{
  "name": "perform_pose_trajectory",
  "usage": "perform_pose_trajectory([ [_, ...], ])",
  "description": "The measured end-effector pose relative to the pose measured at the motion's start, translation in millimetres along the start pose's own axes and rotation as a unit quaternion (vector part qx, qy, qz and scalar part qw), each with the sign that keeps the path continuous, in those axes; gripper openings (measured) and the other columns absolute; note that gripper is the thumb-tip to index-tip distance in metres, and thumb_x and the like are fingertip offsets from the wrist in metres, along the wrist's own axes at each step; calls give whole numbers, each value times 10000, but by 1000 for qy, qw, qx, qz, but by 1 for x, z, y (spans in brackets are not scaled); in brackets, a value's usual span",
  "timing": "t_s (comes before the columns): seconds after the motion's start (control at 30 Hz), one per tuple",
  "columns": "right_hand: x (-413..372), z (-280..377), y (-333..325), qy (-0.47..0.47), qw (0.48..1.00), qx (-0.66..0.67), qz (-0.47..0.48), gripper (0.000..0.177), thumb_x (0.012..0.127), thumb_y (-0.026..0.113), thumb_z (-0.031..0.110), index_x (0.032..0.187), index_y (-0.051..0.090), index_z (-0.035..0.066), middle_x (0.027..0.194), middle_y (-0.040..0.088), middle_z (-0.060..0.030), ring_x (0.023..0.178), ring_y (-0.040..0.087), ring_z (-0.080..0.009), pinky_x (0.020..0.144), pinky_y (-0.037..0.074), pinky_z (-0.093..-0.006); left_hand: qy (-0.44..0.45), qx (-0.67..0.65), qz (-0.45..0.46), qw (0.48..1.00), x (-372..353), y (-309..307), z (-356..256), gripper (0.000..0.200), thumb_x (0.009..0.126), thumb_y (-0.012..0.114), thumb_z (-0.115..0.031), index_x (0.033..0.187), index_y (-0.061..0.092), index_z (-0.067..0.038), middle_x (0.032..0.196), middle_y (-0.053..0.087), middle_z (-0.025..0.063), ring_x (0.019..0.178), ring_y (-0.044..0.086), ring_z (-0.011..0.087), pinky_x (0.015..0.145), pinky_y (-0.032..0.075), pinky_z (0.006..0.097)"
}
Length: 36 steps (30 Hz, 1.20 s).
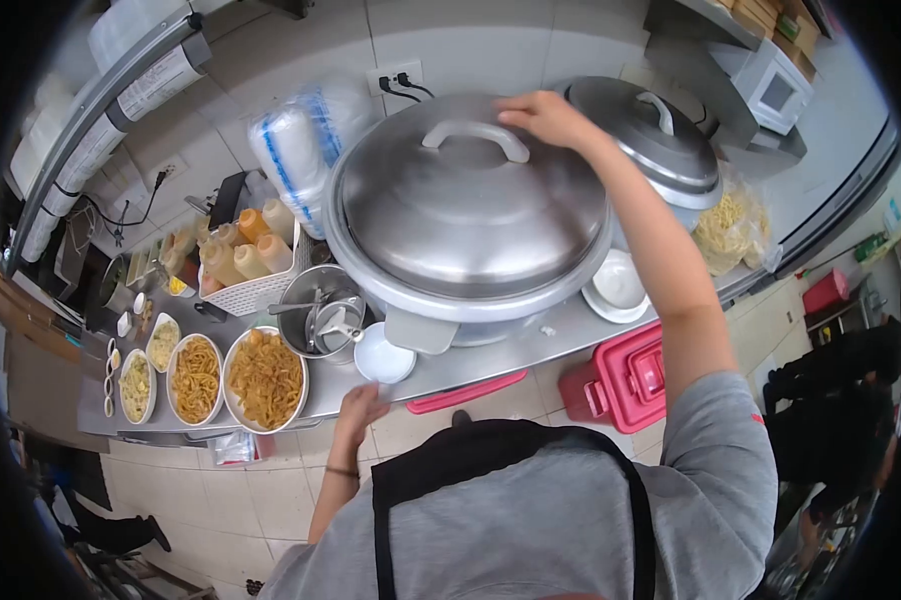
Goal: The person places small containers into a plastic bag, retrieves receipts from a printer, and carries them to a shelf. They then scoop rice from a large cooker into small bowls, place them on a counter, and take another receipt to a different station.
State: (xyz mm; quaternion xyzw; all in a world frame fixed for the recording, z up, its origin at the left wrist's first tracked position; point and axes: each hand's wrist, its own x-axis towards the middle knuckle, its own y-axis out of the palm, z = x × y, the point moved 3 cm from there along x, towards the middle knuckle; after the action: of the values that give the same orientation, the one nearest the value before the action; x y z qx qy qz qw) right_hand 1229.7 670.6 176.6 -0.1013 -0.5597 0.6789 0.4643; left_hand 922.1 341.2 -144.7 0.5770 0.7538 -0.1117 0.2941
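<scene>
A large metal lid (421, 220) with a pale handle (476, 137) covers the big round cooker (491, 318) on the steel counter. My right hand (546, 115) is at the lid's far right side, fingers together near the handle; whether it grips anything is unclear. Low at the counter's front edge is my left hand (361, 405), just below a small white bowl (385, 355), its fingers slightly blurred. Left of that bowl stands a metal pot (321, 312) with utensils in it. White bowls of noodles (197, 380) and brown shredded food (266, 380) are further left.
A second lidded cooker (651, 140) stands at the back right, beside a bag of noodles (733, 225). White dishes (616, 290) sit near the front. Sauce bottles fill a white basket (261, 290). A red bin (621, 380) is below the counter. People in dark clothes are at right.
</scene>
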Motion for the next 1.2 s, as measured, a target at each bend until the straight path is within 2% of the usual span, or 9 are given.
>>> perform_pose_trajectory([
  [0.07,5,-27,-32,37,999,0,-26,324,825,559,224,1095,566,44,1003,615,-133,926,583,-212,824,431,-303,-24,340,45,939,-53,11,-46,288,845,542,-223,904,595,54,841,619,129,686,612,177,644,516,270],
  [0.17,17,-61,-73,93,993,6,-75,290,825,550,175,1090,579,58,945,628,-121,910,582,-179,808,434,-285,236,402,156,871,-112,66,-151,202,836,545,-159,871,635,19,758,640,132,662,619,195,611,489,277],
  [0.23,35,-57,-89,29,990,-11,-134,222,813,571,241,890,617,39,774,619,-56,722,562,-129,661,443,-262,481,485,73,727,-122,120,-229,179,797,556,-100,922,623,9,809,618,174,649,607,278,618,473,326],
  [0.3,47,-31,-101,29,986,-79,-143,235,808,578,266,810,616,34,711,603,-30,649,539,-111,600,435,-252,605,488,7,629,-95,179,-283,296,823,471,-54,1110,539,-38,1093,555,152,1026,520,300,860,412,349],
  [0.43,30,0,-120,50,979,-33,-194,309,811,521,296,635,580,48,549,546,-92,571,562,-211,532,431,-341,671,624,-136,376,31,259,-320,406,778,472,-20,1179,417,-57,1094,533,154,1009,512,341,832,439,406],
  [0.53,9,-24,-138,32,983,-54,-174,321,820,522,277,652,576,9,539,546,-86,527,540,-159,503,437,-336,542,705,-111,444,45,283,-343,284,762,455,-41,1045,487,-49,998,565,149,860,579,357,729,479,431],
  [0.63,-5,-86,-134,20,990,0,-137,280,797,585,293,707,583,28,617,546,-2,565,478,-92,523,394,-243,613,688,-102,375,42,268,-385,223,743,456,-8,965,477,-22,919,572,191,735,586,365,656,478,429],
  [0.93,-23,-55,104,-155,899,-16,410,153,729,601,132,845,649,45,759,634,-100,711,590,-219,661,453,-314,636,638,-273,338,-54,226,-471,98,767,421,-32,839,464,18,775,558,236,768,550,393,677,444,452],
  [1.2,-37,18,211,-145,896,-131,399,314,674,640,183,935,575,22,870,606,-148,798,587,-280,677,458,-356,672,572,-304,358,-84,208,-471,57,770,425,-23,819,424,7,784,543,237,788,527,404,675,423,461],
])
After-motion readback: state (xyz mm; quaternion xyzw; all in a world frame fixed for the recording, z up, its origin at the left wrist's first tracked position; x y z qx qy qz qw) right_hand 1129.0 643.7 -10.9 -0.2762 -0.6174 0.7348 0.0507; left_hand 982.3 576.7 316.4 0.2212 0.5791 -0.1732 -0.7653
